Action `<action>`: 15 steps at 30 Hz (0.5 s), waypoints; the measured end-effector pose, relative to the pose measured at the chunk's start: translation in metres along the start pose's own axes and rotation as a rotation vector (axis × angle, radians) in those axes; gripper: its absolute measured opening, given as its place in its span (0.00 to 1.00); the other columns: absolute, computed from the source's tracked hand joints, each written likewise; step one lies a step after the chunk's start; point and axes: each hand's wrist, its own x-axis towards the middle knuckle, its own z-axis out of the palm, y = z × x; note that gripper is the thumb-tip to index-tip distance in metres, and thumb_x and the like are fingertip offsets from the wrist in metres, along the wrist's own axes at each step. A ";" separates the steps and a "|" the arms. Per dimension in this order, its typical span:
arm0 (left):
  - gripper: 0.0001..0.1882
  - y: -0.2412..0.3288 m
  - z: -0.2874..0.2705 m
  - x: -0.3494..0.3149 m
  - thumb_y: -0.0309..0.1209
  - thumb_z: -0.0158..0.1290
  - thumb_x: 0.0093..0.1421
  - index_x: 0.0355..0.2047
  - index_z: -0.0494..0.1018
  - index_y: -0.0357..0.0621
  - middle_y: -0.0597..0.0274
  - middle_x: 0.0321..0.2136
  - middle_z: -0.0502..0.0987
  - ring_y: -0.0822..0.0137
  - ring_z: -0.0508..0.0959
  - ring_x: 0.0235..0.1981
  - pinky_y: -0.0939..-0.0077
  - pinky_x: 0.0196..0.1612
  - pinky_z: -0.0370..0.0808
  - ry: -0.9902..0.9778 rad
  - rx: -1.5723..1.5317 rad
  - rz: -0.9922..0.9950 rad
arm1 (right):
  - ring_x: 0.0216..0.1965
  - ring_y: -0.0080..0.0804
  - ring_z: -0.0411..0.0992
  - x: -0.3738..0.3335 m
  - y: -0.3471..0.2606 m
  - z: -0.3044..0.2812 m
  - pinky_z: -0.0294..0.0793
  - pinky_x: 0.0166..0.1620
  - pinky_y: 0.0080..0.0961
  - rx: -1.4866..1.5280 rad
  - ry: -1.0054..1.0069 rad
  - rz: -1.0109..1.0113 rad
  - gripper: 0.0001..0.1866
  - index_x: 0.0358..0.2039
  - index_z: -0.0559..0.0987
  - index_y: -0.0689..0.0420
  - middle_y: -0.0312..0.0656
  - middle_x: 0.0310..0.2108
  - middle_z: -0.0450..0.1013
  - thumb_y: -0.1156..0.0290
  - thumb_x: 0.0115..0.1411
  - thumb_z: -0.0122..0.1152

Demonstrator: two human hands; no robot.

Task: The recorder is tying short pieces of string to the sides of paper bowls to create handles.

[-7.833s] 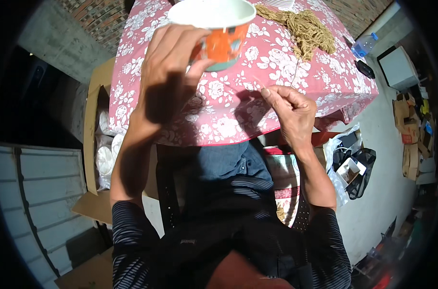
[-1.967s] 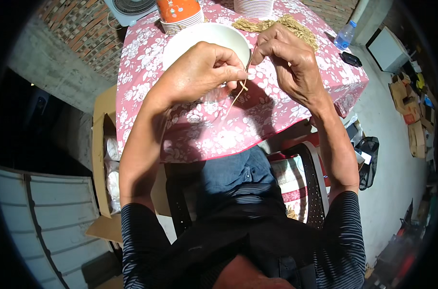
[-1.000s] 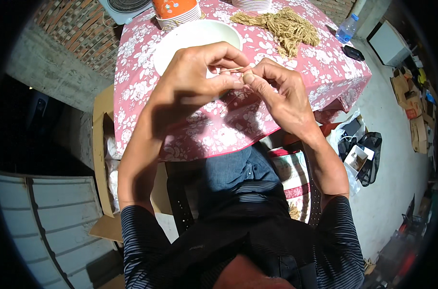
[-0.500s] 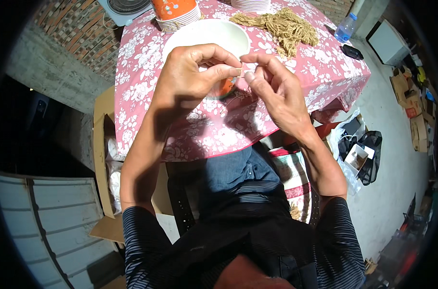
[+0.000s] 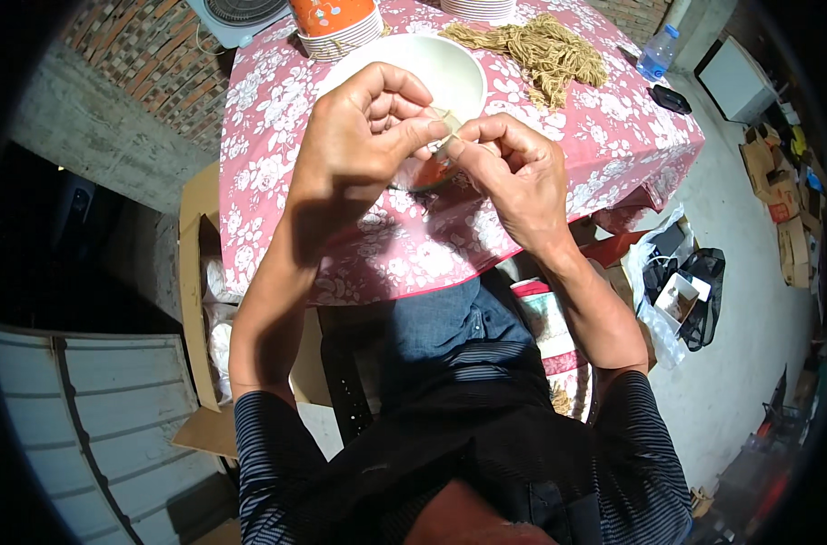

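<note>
Both hands are meeting above the bench point(image 5: 277, 136), which is wearing a pink flowered cloth. The left hand point(image 5: 359, 127) and the right hand point(image 5: 518, 173) are pinching a thin pale strand point(image 5: 448, 123) between thumb and fingers, fingertips nearly touching; the strand is so small here that what it is made of is hard to tell. The other fingers of each hand are curling loosely inward. Just behind the hands a white bowl point(image 5: 450, 68) is sitting on the bench, partly hidden by the left hand, and something orange point(image 5: 423, 173) is peeking out beneath the fingers. Farther back an orange cup point(image 5: 333, 16) is standing, with a heap of tan fibre point(image 5: 541, 54) lying to the right of the bowl. A bottle point(image 5: 654, 54) and a dark phone-like slab point(image 5: 671, 98) are resting near the bench's right edge.
</note>
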 end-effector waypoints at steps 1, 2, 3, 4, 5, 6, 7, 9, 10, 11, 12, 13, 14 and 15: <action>0.05 0.000 0.001 0.000 0.23 0.60 0.64 0.37 0.80 0.32 0.62 0.28 0.82 0.77 0.79 0.31 0.84 0.34 0.76 0.011 -0.001 0.007 | 0.24 0.09 0.61 0.000 0.003 0.001 0.61 0.27 0.14 -0.003 0.002 0.001 0.07 0.36 0.84 0.63 0.22 0.21 0.66 0.72 0.63 0.69; 0.05 0.000 0.002 -0.001 0.22 0.60 0.65 0.37 0.79 0.31 0.62 0.28 0.82 0.78 0.79 0.31 0.84 0.34 0.76 0.024 0.000 0.013 | 0.24 0.09 0.60 0.000 0.005 0.002 0.61 0.27 0.14 -0.035 0.012 -0.052 0.06 0.35 0.84 0.62 0.23 0.21 0.66 0.73 0.63 0.69; 0.05 0.001 0.002 -0.001 0.22 0.60 0.65 0.37 0.79 0.31 0.62 0.28 0.82 0.78 0.79 0.31 0.84 0.34 0.76 0.023 -0.001 0.012 | 0.24 0.09 0.60 0.000 0.006 0.003 0.60 0.27 0.14 -0.067 0.022 -0.105 0.05 0.35 0.84 0.62 0.23 0.21 0.66 0.73 0.62 0.68; 0.04 0.002 0.002 -0.002 0.22 0.60 0.65 0.36 0.80 0.32 0.62 0.28 0.82 0.78 0.80 0.30 0.84 0.33 0.76 0.022 0.042 0.045 | 0.24 0.09 0.60 0.000 0.006 0.002 0.60 0.27 0.14 -0.068 0.023 -0.103 0.05 0.35 0.84 0.62 0.23 0.21 0.66 0.73 0.62 0.68; 0.03 0.003 0.002 -0.004 0.21 0.59 0.65 0.36 0.80 0.32 0.63 0.27 0.82 0.78 0.80 0.30 0.83 0.33 0.77 0.022 0.087 0.077 | 0.25 0.09 0.63 0.000 0.006 0.002 0.62 0.28 0.13 -0.126 0.004 -0.130 0.04 0.38 0.83 0.62 0.25 0.24 0.70 0.75 0.64 0.67; 0.03 0.005 0.002 -0.006 0.21 0.59 0.65 0.36 0.80 0.32 0.63 0.27 0.82 0.78 0.80 0.30 0.83 0.33 0.77 0.024 0.088 0.075 | 0.27 0.09 0.65 0.000 0.006 0.001 0.65 0.30 0.12 -0.184 -0.015 -0.156 0.04 0.41 0.82 0.62 0.27 0.27 0.74 0.77 0.66 0.66; 0.03 0.008 0.002 -0.008 0.22 0.59 0.65 0.35 0.80 0.32 0.62 0.27 0.81 0.77 0.80 0.29 0.82 0.33 0.77 0.023 0.158 0.087 | 0.27 0.09 0.65 0.000 0.005 0.001 0.65 0.30 0.12 -0.183 -0.017 -0.155 0.04 0.41 0.82 0.62 0.27 0.27 0.74 0.77 0.66 0.66; 0.03 0.008 0.001 -0.008 0.22 0.59 0.65 0.34 0.80 0.33 0.62 0.26 0.81 0.76 0.81 0.28 0.81 0.32 0.77 0.022 0.226 0.097 | 0.27 0.09 0.65 0.000 0.002 0.000 0.64 0.30 0.12 -0.231 -0.017 -0.231 0.04 0.40 0.82 0.62 0.26 0.25 0.73 0.77 0.66 0.66; 0.04 0.007 -0.001 -0.007 0.22 0.59 0.64 0.35 0.81 0.33 0.61 0.26 0.82 0.75 0.81 0.28 0.79 0.32 0.77 0.000 0.354 0.219 | 0.27 0.09 0.65 0.001 0.001 0.000 0.64 0.30 0.12 -0.231 -0.019 -0.230 0.04 0.40 0.82 0.62 0.26 0.25 0.73 0.77 0.66 0.66; 0.04 0.006 -0.003 -0.006 0.22 0.59 0.64 0.35 0.81 0.33 0.60 0.27 0.82 0.74 0.81 0.28 0.78 0.32 0.77 -0.025 0.479 0.343 | 0.25 0.10 0.62 0.002 0.001 0.000 0.63 0.28 0.14 -0.232 0.006 -0.250 0.04 0.38 0.82 0.62 0.26 0.23 0.69 0.76 0.64 0.66; 0.04 0.006 -0.003 -0.005 0.22 0.59 0.64 0.35 0.81 0.33 0.60 0.27 0.82 0.74 0.81 0.28 0.78 0.32 0.77 -0.027 0.478 0.344 | 0.23 0.11 0.60 0.003 0.000 0.000 0.62 0.26 0.16 -0.232 0.031 -0.270 0.03 0.36 0.82 0.62 0.27 0.20 0.65 0.76 0.63 0.66; 0.05 0.008 -0.004 -0.005 0.23 0.59 0.64 0.36 0.81 0.32 0.59 0.27 0.82 0.73 0.81 0.28 0.76 0.31 0.77 -0.041 0.543 0.384 | 0.23 0.11 0.60 0.004 -0.002 -0.001 0.62 0.26 0.16 -0.234 0.032 -0.270 0.03 0.36 0.82 0.62 0.27 0.20 0.65 0.76 0.63 0.66; 0.05 0.009 -0.005 -0.005 0.23 0.59 0.65 0.37 0.81 0.32 0.58 0.27 0.82 0.72 0.81 0.28 0.75 0.31 0.77 -0.054 0.609 0.423 | 0.23 0.12 0.60 0.004 -0.004 -0.002 0.62 0.26 0.16 -0.248 0.011 -0.251 0.03 0.36 0.81 0.62 0.27 0.20 0.64 0.76 0.62 0.66; 0.05 0.011 -0.006 -0.004 0.23 0.59 0.65 0.37 0.81 0.32 0.58 0.27 0.82 0.72 0.81 0.28 0.75 0.31 0.77 -0.053 0.610 0.423 | 0.23 0.12 0.60 0.005 -0.006 -0.002 0.62 0.26 0.16 -0.261 -0.010 -0.233 0.03 0.36 0.81 0.62 0.26 0.20 0.64 0.77 0.62 0.66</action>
